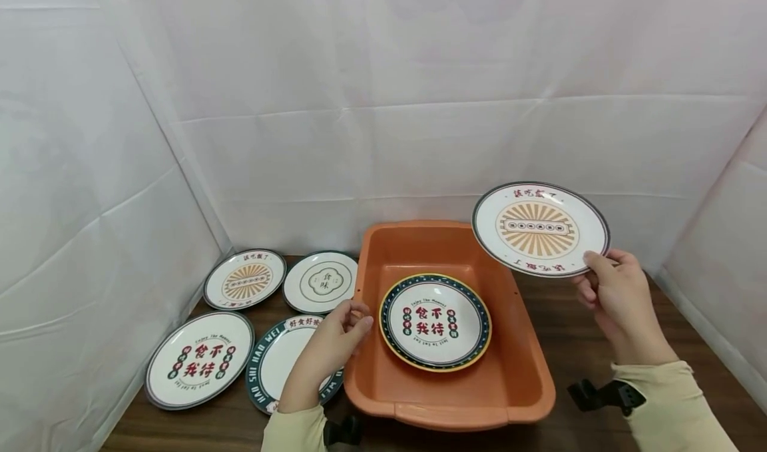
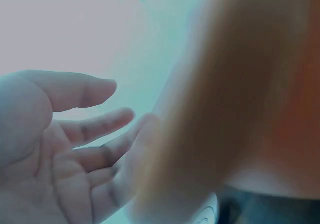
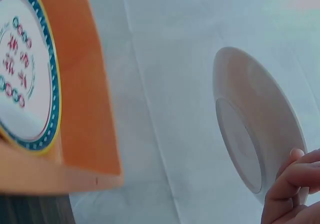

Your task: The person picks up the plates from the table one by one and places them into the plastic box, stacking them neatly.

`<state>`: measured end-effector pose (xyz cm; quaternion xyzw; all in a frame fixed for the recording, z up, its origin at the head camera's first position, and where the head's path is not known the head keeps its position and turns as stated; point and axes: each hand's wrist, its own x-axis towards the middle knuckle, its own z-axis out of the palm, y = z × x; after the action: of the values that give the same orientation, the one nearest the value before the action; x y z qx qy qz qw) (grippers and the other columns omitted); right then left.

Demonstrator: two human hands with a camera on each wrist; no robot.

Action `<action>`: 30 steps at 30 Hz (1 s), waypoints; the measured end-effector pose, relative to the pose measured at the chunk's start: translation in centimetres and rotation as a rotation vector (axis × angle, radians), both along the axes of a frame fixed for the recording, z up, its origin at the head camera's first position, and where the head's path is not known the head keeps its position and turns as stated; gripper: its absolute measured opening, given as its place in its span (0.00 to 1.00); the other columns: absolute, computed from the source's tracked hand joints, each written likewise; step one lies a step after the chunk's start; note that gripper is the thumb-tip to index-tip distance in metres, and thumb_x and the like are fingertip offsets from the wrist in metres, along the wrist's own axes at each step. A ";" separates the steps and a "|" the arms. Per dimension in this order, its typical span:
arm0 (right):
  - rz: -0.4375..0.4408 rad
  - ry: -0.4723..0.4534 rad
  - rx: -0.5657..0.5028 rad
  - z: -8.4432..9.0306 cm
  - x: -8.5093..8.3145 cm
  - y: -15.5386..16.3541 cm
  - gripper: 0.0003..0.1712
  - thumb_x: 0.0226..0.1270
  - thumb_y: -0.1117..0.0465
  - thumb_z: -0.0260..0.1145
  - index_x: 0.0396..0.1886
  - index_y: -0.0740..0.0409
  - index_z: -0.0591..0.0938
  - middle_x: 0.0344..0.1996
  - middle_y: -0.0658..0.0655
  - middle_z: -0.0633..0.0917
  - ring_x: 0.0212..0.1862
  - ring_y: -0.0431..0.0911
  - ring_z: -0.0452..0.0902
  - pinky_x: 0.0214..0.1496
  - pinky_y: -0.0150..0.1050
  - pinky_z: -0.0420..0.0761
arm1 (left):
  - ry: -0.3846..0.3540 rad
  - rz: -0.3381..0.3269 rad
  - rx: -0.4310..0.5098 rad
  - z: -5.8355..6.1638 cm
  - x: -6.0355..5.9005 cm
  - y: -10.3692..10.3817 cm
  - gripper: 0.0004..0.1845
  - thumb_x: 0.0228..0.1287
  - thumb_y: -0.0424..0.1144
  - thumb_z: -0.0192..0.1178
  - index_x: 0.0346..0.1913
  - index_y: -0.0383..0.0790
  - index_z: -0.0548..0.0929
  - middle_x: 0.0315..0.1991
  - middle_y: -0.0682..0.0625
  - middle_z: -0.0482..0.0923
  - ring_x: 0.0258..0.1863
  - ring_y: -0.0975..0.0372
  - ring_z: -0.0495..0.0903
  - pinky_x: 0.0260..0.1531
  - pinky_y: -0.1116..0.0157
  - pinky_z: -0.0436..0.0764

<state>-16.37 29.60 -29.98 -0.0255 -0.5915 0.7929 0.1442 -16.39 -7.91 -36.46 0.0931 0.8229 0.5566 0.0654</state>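
The right hand [image 1: 611,292] pinches the near rim of a sunburst plate [image 1: 540,228], thumb on top and fingers beneath, holding it raised and tilted above the far right corner of an orange tub [image 1: 509,379]. The left hand [image 1: 335,345] rests with relaxed, loosely bent fingers at the tub's left rim, holding nothing. Inside the tub a plate with a blue and yellow border [image 1: 435,321] lies flat. Left of the tub, four more plates lie on the dark wooden surface [image 1: 599,372]: a second sunburst plate [image 1: 244,279], a plain white plate with a green outline [image 1: 320,281], a red-lettered plate [image 1: 200,359] and a green-rimmed plate [image 1: 281,362] partly under the left forearm.

From the left wrist, the left hand [image 2: 60,154] shows an open palm with spread fingers, close beside the blurred orange tub wall [image 2: 240,108].

From the right wrist, fingertips [image 3: 295,176] curl round the edge of the sunburst plate [image 3: 250,129], seen from its white underside. The tub [image 3: 85,124] and the bordered plate [image 3: 25,68] in it sit at the left.
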 end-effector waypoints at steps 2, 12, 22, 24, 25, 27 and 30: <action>0.007 0.018 -0.002 0.3 0.1 -0.8 0.13 0.70 0.66 0.51 0.42 0.60 0.55 0.11 0.53 0.78 0.09 0.36 0.63 0.09 0.29 0.60 | 0.043 0.038 -0.021 0.8 0.1 0.2 0.14 0.69 0.40 0.52 0.52 0.36 0.73 0.36 0.47 0.73 0.33 0.58 0.72 0.32 0.64 0.76; 0.078 0.005 0.048 0.8 1.2 -5.4 0.14 0.71 0.64 0.50 0.45 0.57 0.52 0.10 0.49 0.76 0.08 0.36 0.62 0.10 0.28 0.62 | 0.199 0.133 0.041 4.3 -1.1 3.2 0.18 0.70 0.46 0.50 0.56 0.40 0.74 0.33 0.50 0.76 0.32 0.60 0.74 0.33 0.65 0.76; 0.160 -0.133 0.101 -0.1 2.4 -9.8 0.11 0.73 0.63 0.47 0.46 0.56 0.54 0.11 0.48 0.74 0.09 0.37 0.64 0.12 0.28 0.65 | 0.151 0.184 0.122 5.3 -2.7 5.4 0.28 0.70 0.55 0.43 0.66 0.41 0.66 0.31 0.43 0.78 0.26 0.58 0.76 0.30 0.61 0.77; 0.195 -0.142 0.121 -0.4 2.7 -10.3 0.11 0.73 0.63 0.47 0.46 0.56 0.53 0.11 0.48 0.75 0.10 0.37 0.65 0.13 0.29 0.66 | 0.144 0.215 0.115 5.2 -2.9 5.5 0.27 0.70 0.53 0.45 0.65 0.41 0.67 0.35 0.43 0.79 0.30 0.57 0.77 0.34 0.60 0.78; 0.208 -0.141 0.130 -0.5 2.7 -10.4 0.11 0.73 0.63 0.46 0.46 0.57 0.53 0.12 0.49 0.75 0.10 0.38 0.65 0.13 0.30 0.66 | 0.141 0.225 0.118 5.1 -3.0 5.5 0.27 0.71 0.52 0.45 0.65 0.40 0.67 0.37 0.43 0.79 0.33 0.56 0.78 0.36 0.59 0.78; 0.227 -0.137 0.174 -0.7 2.7 -10.6 0.12 0.73 0.63 0.46 0.47 0.58 0.53 0.13 0.50 0.76 0.10 0.39 0.65 0.13 0.30 0.68 | 0.128 0.242 0.122 5.0 -3.1 5.5 0.25 0.71 0.48 0.46 0.65 0.40 0.66 0.40 0.42 0.79 0.37 0.56 0.78 0.39 0.58 0.78; 0.247 -0.142 0.261 -0.9 2.2 -10.5 0.13 0.71 0.65 0.47 0.49 0.60 0.53 0.15 0.53 0.76 0.10 0.40 0.67 0.13 0.32 0.69 | 0.115 0.265 0.134 4.9 -3.3 5.6 0.23 0.72 0.42 0.45 0.66 0.39 0.65 0.42 0.41 0.78 0.39 0.56 0.78 0.41 0.58 0.78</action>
<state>-14.22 19.09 -30.89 0.0101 -0.6967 0.7172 0.0058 -19.71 -2.33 -31.59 0.0197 0.7914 0.6078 -0.0624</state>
